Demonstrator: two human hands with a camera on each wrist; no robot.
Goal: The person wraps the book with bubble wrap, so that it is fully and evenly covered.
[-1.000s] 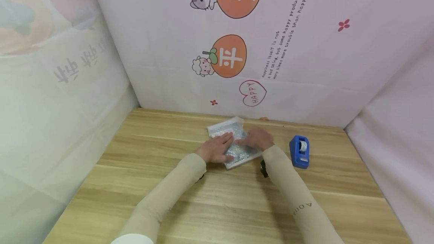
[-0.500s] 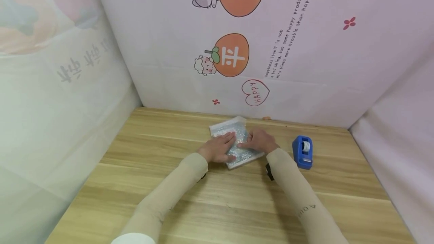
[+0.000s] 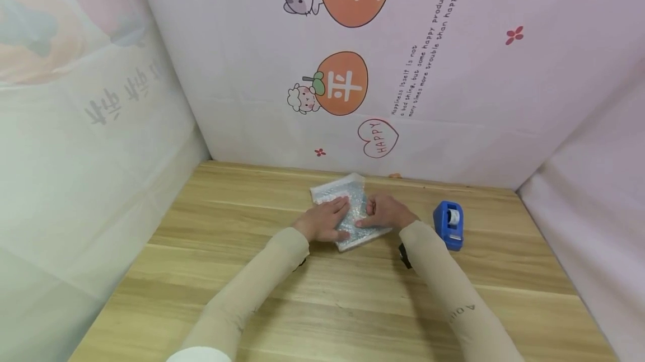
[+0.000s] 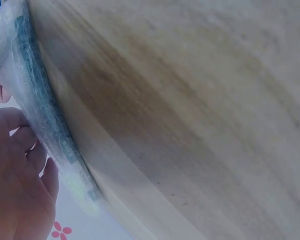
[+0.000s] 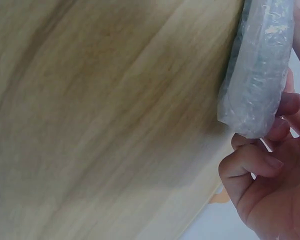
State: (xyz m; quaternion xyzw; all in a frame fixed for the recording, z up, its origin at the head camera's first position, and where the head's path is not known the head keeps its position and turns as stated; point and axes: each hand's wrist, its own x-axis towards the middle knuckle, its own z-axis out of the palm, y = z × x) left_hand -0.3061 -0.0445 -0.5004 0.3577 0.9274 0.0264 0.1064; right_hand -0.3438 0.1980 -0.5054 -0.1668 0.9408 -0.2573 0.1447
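A flat rectangular package in bubble wrap (image 3: 363, 233) lies on the wooden table, its teal-coloured content showing through the clear wrap in the left wrist view. My left hand (image 3: 322, 222) rests flat on the package's left part, fingers together and straight, thumb apart toward the near edge. On the right part, my right hand (image 3: 389, 212) presses the wrap with its outstretched thumb while the other fingers are curled. In the right wrist view, those curled fingers (image 5: 245, 162) lie beside the end of the wrapped package (image 5: 257, 75). Both hands cover parts of its top.
A blue tape dispenser (image 3: 448, 226) with a roll of tape stands to the right of the right forearm. The wooden table (image 3: 322, 306) meets a white printed cloth wall (image 3: 252, 121) just behind the package. Cloth walls also rise at left and right.
My right thumb has slid over the wrap toward the near edge, and the right hand has shifted slightly right. My left hand and the package stay in place.
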